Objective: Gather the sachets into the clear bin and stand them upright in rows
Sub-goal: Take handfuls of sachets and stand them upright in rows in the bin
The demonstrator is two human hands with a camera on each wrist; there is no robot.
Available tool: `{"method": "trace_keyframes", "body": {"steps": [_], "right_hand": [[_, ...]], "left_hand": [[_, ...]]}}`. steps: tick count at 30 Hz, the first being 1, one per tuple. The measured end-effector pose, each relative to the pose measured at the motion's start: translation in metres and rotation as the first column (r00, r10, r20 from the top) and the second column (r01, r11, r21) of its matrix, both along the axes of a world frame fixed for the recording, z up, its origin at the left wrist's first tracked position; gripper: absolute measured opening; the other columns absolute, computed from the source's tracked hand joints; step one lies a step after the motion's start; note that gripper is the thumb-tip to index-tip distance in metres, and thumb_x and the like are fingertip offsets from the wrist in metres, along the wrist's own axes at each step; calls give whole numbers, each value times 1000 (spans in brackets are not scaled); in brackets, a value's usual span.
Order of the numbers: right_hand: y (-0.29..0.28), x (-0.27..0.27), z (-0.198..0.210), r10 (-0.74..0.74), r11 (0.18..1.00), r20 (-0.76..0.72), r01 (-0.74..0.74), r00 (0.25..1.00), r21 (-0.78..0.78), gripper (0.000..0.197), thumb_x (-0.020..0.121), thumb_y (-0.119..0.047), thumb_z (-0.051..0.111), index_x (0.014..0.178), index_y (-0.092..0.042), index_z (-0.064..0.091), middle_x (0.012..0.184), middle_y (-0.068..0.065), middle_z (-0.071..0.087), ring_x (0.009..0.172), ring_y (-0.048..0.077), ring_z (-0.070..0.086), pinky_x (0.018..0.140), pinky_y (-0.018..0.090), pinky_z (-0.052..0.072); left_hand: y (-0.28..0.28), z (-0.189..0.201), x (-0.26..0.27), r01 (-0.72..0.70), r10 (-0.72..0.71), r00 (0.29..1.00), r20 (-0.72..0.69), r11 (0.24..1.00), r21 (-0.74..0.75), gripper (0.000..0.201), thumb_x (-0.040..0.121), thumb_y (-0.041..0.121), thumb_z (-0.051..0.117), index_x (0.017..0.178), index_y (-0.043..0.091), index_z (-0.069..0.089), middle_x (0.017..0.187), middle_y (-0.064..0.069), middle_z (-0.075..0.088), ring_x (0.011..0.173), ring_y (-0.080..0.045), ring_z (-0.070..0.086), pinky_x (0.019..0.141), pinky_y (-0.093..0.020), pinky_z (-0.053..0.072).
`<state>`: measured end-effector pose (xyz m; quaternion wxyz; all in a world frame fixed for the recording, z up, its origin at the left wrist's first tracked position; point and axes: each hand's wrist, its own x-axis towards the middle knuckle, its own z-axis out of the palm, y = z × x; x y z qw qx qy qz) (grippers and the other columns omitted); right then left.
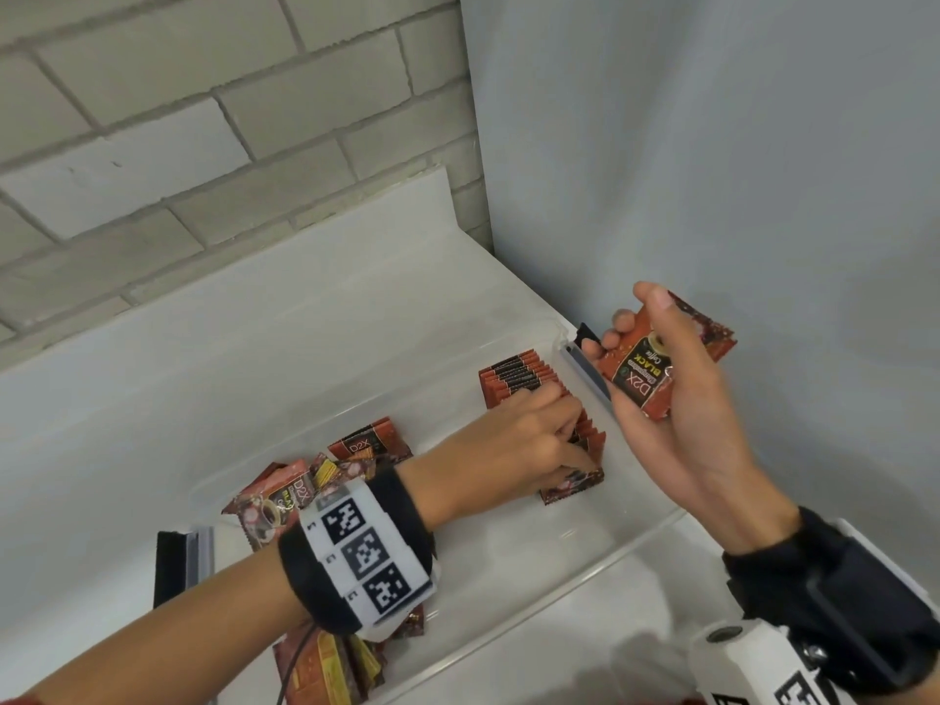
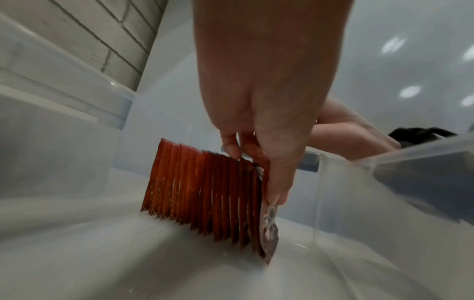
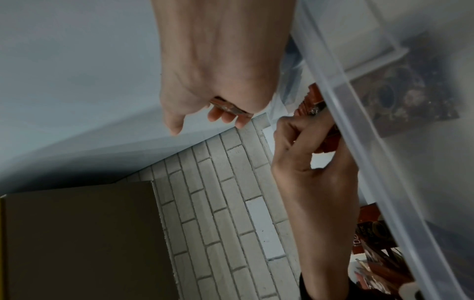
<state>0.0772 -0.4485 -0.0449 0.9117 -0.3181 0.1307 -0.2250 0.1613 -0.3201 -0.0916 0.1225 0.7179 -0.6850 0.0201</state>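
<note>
Several upright sachets (image 2: 205, 194) under left fingers (image 2: 232, 147), in bin (image 1: 585, 562).

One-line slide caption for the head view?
Left hand steadies the upright sachet row in the clear bin; right hand holds more sachets.

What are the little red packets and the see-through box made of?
The packets look like thin glossy printed film or foil, with crimped, zigzag edges; which one can't be told. The box looks like clear, smooth plastic: you can see the white surface through its walls.
</note>
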Motion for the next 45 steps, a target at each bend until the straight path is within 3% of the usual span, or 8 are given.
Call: {"method": "trace_keyframes", "body": {"steps": [11, 16, 27, 31, 34, 37, 40, 45], "right_hand": [[0, 0, 0, 27, 999, -30, -28, 999, -18, 14, 79, -31, 64, 67, -25, 69, 72, -2, 57, 67, 8, 60, 80, 26, 55], [0, 0, 1, 51, 999, -16, -51, 999, -8, 15, 80, -33, 63, 69, -24, 69, 72, -1, 57, 66, 9, 60, 78, 26, 55], [0, -2, 4, 128, 982, 50, -133, 991, 132, 26, 90, -11, 42, 111, -6, 56, 81, 7, 57, 74, 19, 59, 88, 38, 56], [0, -1, 3, 137, 982, 39, -141, 990, 128, 28, 95, -6, 35, 115, -3, 54, 81, 12, 56, 76, 22, 66, 91, 40, 55], [0, 0, 2, 139, 987, -14, -137, 990, 83, 27, 96, -7, 41, 117, -6, 58, 86, 12, 63, 83, 21, 71, 94, 40, 52], [1, 2, 1, 153, 988, -41, -152, 987, 25, 35, 90, -12, 51, 124, -11, 57, 84, 9, 70, 85, 19, 71, 77, 30, 59], [2, 1, 2, 158, 986, -64, -161, 985, -45, 35, 88, -16, 55, 122, -15, 60, 90, 8, 73, 84, 19, 72, 68, 27, 57], [3, -1, 2, 176, 973, -113, -190, 978, -132, 35, 93, -19, 53, 124, -3, 58, 107, 15, 71, 96, 26, 71, 72, 29, 57]], "left_hand": [[1, -4, -13, -43, 48, 963, 267, 999, -28, 24, 82, 10, 62, 96, 27, 71, 86, 0, 42, 85, -19, 33, 69, -33, 20], [2, -3, -12, -69, 64, 979, 196, 997, 19, 23, 79, 19, 72, 100, 31, 72, 89, -1, 40, 88, -19, 32, 70, -31, 21], [6, -3, -6, -34, 31, 998, 56, 998, 49, 22, 87, 33, 64, 109, 37, 69, 93, 4, 25, 90, -14, 25, 73, -30, 19], [9, 7, 1, -60, 65, 989, -132, 997, 42, 22, 88, 36, 61, 108, 32, 69, 93, 0, 34, 90, -14, 26, 77, -35, 33], [15, 27, 9, -147, 157, 910, -384, 988, 56, 25, 86, 35, 65, 108, 23, 68, 95, -3, 43, 92, -15, 36, 85, -34, 39], [20, 51, 11, -237, 228, 759, -610, 969, 67, 26, 82, 30, 74, 102, 15, 66, 92, -4, 51, 85, -10, 49, 79, -23, 44], [20, 67, 9, -334, 222, 642, -734, 943, -6, 25, 84, 32, 68, 93, 9, 64, 87, -7, 61, 77, -16, 57, 73, -33, 49], [16, 73, 6, -447, 237, 524, -818, 894, -27, 34, 85, 38, 69, 94, 7, 59, 84, -2, 64, 78, -16, 58, 76, -37, 50]]}}
